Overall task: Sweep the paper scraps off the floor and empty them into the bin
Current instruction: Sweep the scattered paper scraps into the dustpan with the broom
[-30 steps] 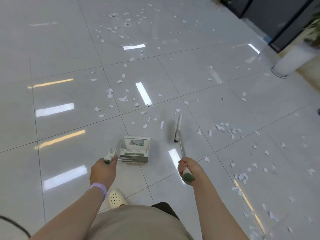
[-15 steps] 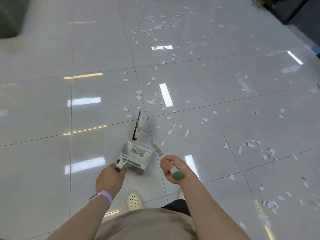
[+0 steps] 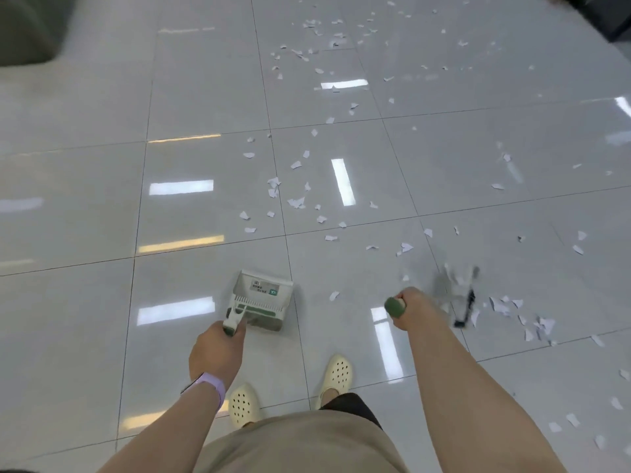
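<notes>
1. Paper scraps [image 3: 296, 202] lie scattered over the glossy tiled floor [image 3: 85, 206], thickest ahead and in a cluster [image 3: 532, 322] at lower right.
2. Dustpan [image 3: 261, 298], white with green trim, sits on the floor just ahead of the feet; no scraps visible inside.
3. Left hand [image 3: 215, 349], purple wristband at the wrist, grips the dustpan handle.
4. Right hand [image 3: 411, 310] grips the green-capped broom handle [image 3: 394, 307].
5. Broom head [image 3: 461, 295], motion-blurred, is beside the right-hand cluster.
</notes>
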Tool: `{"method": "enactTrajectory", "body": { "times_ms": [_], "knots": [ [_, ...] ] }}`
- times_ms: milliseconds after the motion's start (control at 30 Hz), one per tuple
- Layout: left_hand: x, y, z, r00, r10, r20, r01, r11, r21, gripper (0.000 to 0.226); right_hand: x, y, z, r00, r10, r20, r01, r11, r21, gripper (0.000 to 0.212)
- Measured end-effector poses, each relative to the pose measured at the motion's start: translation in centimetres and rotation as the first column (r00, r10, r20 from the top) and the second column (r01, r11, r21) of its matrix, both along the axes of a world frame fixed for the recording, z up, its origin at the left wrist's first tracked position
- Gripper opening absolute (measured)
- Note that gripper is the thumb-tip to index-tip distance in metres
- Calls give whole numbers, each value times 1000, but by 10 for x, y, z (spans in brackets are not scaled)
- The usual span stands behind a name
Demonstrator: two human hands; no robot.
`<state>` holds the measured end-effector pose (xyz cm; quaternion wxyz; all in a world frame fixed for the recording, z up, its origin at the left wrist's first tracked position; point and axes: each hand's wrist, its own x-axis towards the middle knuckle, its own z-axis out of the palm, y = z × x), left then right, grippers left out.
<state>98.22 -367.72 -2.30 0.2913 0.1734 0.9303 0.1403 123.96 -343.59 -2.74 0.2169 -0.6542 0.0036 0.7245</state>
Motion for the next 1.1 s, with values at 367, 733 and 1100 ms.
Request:
{"method": "enactTrajectory", "body": {
  "times_ms": [367,733,1100],
  "knots": [
    [41,87,7,977,208,51,-212,970,119,36,-29,32,44,985,171,36,-171,985,5,19],
    [55,88,3,964,261,56,-266,957,111,44,-42,-10,38,913,296,-281,-362,906,-221,24],
    [73,83,-10,962,261,82,-268,960,82,46,81,-20,-17,735,497,461,-437,867,-237,13]
  ]
}}
